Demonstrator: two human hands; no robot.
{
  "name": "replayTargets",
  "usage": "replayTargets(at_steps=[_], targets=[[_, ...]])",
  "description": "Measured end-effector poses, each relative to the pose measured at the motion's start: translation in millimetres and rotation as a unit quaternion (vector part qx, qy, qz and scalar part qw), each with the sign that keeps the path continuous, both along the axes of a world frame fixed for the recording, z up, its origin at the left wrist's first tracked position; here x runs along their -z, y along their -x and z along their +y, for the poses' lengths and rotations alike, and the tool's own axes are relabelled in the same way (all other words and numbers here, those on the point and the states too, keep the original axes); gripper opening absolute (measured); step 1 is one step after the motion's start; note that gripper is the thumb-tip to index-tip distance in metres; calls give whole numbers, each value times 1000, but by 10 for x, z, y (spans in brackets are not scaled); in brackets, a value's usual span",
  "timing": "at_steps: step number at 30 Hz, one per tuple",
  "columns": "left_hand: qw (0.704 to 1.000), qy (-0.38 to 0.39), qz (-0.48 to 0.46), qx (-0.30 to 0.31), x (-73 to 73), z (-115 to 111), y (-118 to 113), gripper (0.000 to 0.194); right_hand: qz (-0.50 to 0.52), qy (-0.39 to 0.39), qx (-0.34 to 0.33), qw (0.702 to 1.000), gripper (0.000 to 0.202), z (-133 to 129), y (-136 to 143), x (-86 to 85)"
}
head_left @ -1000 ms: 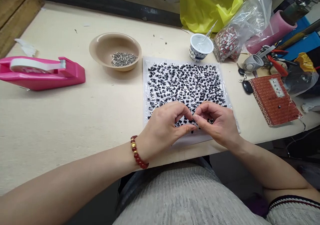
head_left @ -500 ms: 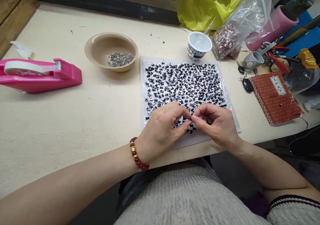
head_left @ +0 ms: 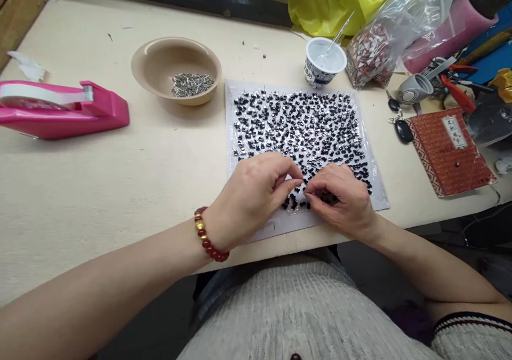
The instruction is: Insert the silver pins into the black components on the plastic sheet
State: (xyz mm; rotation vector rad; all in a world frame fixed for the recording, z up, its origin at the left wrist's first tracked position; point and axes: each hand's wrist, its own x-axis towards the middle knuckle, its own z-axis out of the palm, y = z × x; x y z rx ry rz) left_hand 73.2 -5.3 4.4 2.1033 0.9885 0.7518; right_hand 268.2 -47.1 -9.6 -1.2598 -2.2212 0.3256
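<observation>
A white board [head_left: 236, 89] under clear plastic lies in front of me, covered with rows of small shiny black pieces [head_left: 296, 120]; thin pins stick up along its far edge. Over its near part, my left hand [head_left: 260, 192] has thumb and forefinger pinched together. Just to the right, my right hand [head_left: 344, 200] is also closed in a pinch, low over the black pieces. The two sets of fingertips are slightly apart. Whatever sits between them is too small to make out. A beaded red bracelet [head_left: 206, 240] circles my left wrist.
A beige bowl [head_left: 154, 64] with small metal pieces stands behind left. Left of it is a pink tape dispenser [head_left: 108, 112]. A patterned white cup [head_left: 316, 77], a bag of red-and-white pieces [head_left: 372, 50], a yellow bag [head_left: 320, 2] and a red pouch [head_left: 448, 157] lie back and right.
My fingertips, which met over the board, have drawn slightly apart, the left hand shifting a little left. The whole view has also shifted slightly.
</observation>
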Motion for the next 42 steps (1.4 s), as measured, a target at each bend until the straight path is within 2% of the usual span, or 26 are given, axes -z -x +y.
replayTargets(at_steps=[3, 7, 13, 22, 29, 31, 33, 36, 39, 42], targets=[[999, 12, -17, -27, -34, 10, 9, 7, 5, -1, 0, 1000, 10, -21, 1, -33], [998, 42, -38, -41, -50, 18, 9, 8, 51, 51, -27, 997, 11, -66, 17, -92], [992, 110, -56, 7, -71, 49, 15, 6, 189, 127, 36, 973, 5, -50, 16, -127], [985, 142, -94, 27, -32, 36, -6, 5, 188, 130, 13, 973, 4, 6, 46, -133], [980, 171, -98, 36, -27, 17, -16, 3, 230, 193, 5, 954, 6, 25, 53, -191], [981, 166, -96, 41, -42, 19, -12, 3, 216, 173, 15, 961, 5, 19, 39, -208], [982, 157, -102, 28, -57, 26, -6, 4, 167, 104, 27, 980, 5, 1, 25, -209], [979, 162, -124, -17, -64, 41, 0, 4, 17, 5, 4, 1000, 4, -48, 23, -169], [974, 176, -135, -40, -57, 52, -1, 4, -106, -17, -24, 994, 1, -96, 54, -108], [975, 171, -139, -38, -52, 53, -6, 3, -151, -33, -20, 988, 6, -112, 95, -76]])
